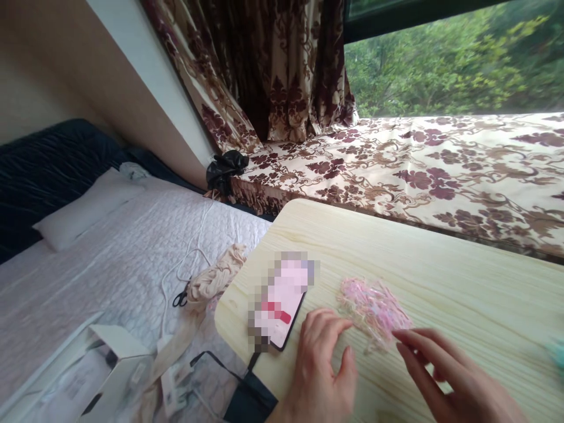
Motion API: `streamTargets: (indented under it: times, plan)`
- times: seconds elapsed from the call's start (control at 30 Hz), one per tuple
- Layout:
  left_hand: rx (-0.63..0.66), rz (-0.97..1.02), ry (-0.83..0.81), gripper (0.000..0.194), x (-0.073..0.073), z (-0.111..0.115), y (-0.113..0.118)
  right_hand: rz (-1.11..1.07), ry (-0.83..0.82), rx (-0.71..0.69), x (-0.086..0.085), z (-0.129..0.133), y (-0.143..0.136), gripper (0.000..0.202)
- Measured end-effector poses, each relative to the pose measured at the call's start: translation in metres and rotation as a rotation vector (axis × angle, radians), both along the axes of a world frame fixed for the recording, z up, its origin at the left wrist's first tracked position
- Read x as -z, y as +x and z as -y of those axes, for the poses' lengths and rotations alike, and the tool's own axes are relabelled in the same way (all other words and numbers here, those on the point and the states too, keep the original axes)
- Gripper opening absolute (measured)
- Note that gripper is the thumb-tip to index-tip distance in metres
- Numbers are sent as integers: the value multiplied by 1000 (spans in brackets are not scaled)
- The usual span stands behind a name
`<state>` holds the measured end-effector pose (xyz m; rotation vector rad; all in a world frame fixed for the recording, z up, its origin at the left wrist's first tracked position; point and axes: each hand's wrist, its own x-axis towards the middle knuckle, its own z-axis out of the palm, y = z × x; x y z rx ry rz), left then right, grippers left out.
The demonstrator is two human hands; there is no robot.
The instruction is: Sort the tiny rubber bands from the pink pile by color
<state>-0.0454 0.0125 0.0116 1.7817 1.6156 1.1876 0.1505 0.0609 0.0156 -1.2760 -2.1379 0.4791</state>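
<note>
A loose heap of pink and pale shredded strands (374, 308) lies on the light wooden table (343, 241). At its left edge my left hand (326, 358) rests low over the table, fingers curved and thumb apart, holding nothing. My right hand (445, 370) reaches in from the right, its thumb and index fingertips brought together at the heap's near right edge. Whatever lies between those tips is too small to make out. Left of my left hand is a phone (286, 305) with a lit pink screen, partly blurred out.
Left of the table is a bed (132, 235) with a pillow (88, 205), bunched beige fabric (215, 276), black-handled scissors (180, 298), a white cable and an opened white box (118, 346). A flower-patterned window ledge (423, 170) runs behind. Something teal (556, 352) sits at the right edge.
</note>
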Motion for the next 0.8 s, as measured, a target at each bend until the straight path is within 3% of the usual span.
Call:
streamTargets:
  times: [0.23, 0.47, 0.8]
  plan:
    - [-19, -73, 14, 47, 6, 8, 11, 178, 184, 34, -5, -24, -19, 30]
    - [-6, -68, 39, 48, 8, 10, 9, 238, 165, -2, -6, -31, -22, 26]
    - [57, -110, 119, 51, 24, 5, 1, 231, 73, -33, -3, -36, -23, 26]
